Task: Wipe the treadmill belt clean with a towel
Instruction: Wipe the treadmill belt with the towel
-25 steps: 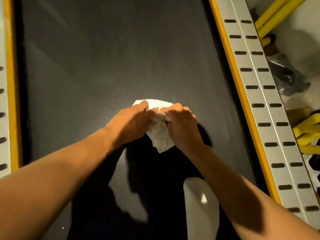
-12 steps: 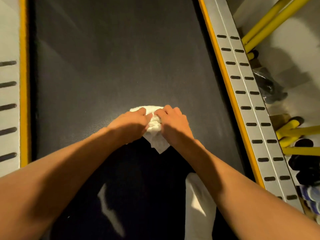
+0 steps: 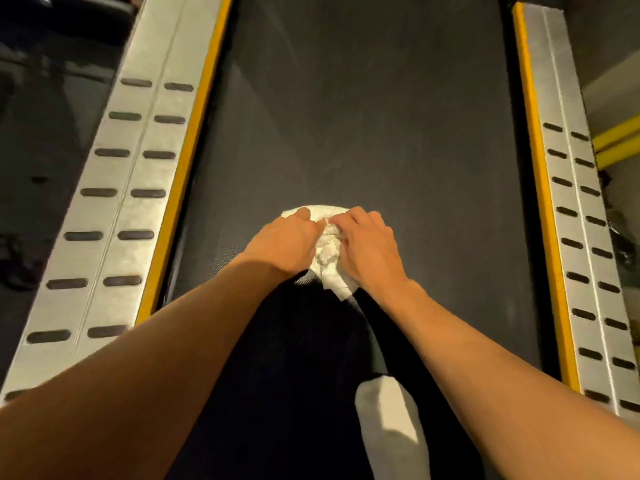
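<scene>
Towel (image 3: 327, 259), just one, sits bunched up mid-belt (image 3: 381, 133). Two hands grip it with curled fingers, left hand (image 3: 284, 244) and right hand (image 3: 370, 249) side by side. Two silver rails (image 3: 121, 202) edge the belt; lots of bare belt lies ahead.

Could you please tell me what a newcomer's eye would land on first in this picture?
The crumpled white towel stands out brightest, at the middle of the dark treadmill belt, with the left hand and right hand holding it down side by side. Next come the silver slotted side rails with yellow edges flanking the belt, and a white-socked foot on the belt near the bottom edge.
</scene>
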Action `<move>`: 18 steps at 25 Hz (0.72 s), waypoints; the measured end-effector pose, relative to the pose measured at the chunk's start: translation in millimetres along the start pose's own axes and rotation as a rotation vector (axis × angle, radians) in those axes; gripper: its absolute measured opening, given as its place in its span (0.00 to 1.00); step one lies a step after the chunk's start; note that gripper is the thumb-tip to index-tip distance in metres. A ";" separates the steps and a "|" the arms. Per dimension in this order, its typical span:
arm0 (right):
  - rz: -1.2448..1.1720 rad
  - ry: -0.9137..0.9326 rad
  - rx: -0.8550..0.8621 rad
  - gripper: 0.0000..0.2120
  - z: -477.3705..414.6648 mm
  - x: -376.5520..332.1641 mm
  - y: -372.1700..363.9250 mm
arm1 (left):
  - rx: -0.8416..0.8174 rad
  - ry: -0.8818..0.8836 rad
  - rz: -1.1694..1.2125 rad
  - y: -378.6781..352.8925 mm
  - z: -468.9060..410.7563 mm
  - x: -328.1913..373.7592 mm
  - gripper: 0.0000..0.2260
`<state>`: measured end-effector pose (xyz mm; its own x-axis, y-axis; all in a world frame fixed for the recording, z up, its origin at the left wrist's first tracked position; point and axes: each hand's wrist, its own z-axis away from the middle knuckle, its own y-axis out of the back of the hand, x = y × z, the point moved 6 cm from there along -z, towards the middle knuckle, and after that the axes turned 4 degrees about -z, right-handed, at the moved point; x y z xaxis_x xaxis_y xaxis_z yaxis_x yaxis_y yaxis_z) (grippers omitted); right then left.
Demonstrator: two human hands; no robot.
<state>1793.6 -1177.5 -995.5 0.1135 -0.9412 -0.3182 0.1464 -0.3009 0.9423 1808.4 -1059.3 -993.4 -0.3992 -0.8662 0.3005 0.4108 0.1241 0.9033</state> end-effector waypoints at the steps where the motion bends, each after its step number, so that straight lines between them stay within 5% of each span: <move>1: -0.012 -0.010 0.011 0.19 4.3 1.2 -0.7 | 0.003 0.021 -0.002 -4.2 3.8 3.2 0.16; 11: 0.059 0.105 -0.260 0.17 4.9 -41.0 0.9 | 0.055 0.374 0.140 -4.0 48.1 -12.1 0.20; 18: -0.124 0.096 -0.001 0.17 -13.5 -29.0 -17.8 | 0.204 0.419 0.156 -24.6 39.5 -18.7 0.22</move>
<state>1800.9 -1142.8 -1004.5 0.1881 -0.8777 -0.4408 0.1662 -0.4138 0.8950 1773.4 -1027.0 -1009.2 0.0353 -0.9447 0.3260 0.2539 0.3240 0.9113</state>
